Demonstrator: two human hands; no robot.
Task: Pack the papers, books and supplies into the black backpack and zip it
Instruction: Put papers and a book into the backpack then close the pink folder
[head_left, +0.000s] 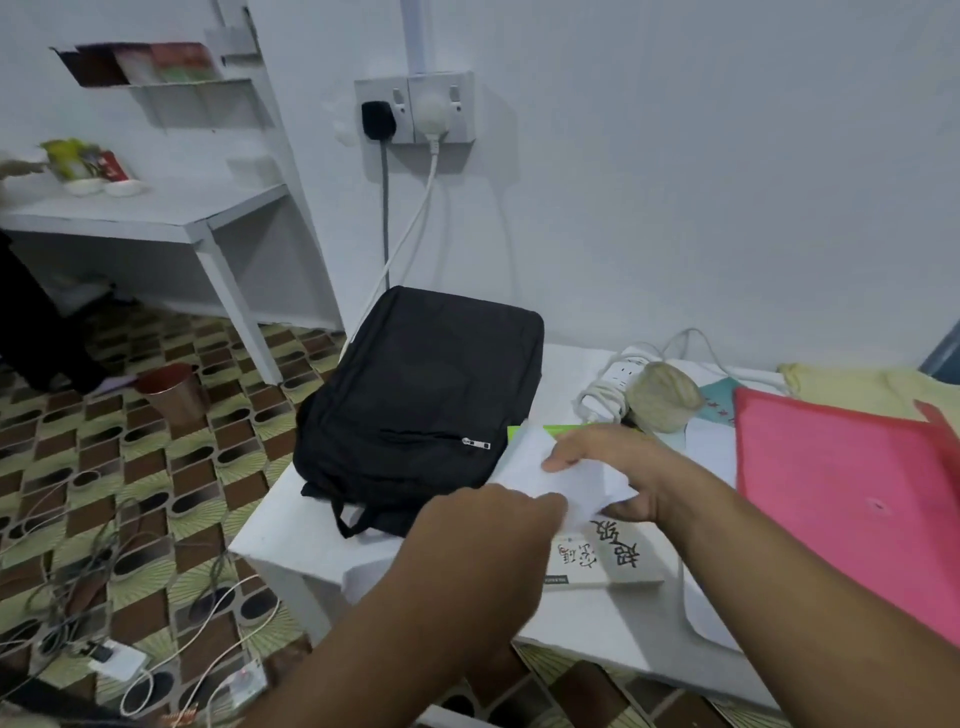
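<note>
The black backpack (415, 405) lies flat on the white table (291, 540), its front pocket zipper shut. Just right of it my left hand (483, 535) and my right hand (618, 467) both grip a white sheet of paper (576, 480), held a little above the table. Under the paper lies a white book with black brush characters (618, 558), and a green edge of another book (561, 430) shows behind the sheet. A pink folder (852, 499) lies to the right.
A white power strip with coiled cord (608, 387) and a ball of twine (662, 397) sit behind the books. A copper cup (174, 392) and tangled cables (156, 623) are on the patterned floor. A white desk (156, 218) stands at the left wall.
</note>
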